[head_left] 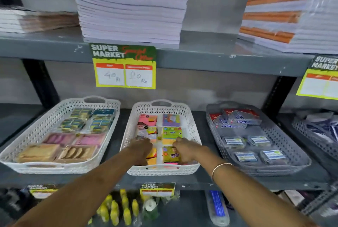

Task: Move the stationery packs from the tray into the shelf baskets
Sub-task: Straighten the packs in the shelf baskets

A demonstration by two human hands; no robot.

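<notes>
A white perforated basket (190,117) stands in the middle of the shelf, filled with two columns of colourful sticky-note packs (171,119). Both my hands reach into its near half. My left hand (141,151) lies knuckles up on the left column, fingers curled over an orange and yellow pack (151,158). My right hand (184,149) is closed on a green and yellow pack (171,155) in the right column, thumb on its top edge. A bangle (220,169) is on my right wrist. No tray is in view.
A larger white basket (54,109) with erasers and small packs is at the left. A grey basket (285,140) with boxed and clear-cased packs is at the right. Notebook stacks (131,7) fill the upper shelf. A price sign (124,66) hangs from its edge. Yellow items (117,208) lie below.
</notes>
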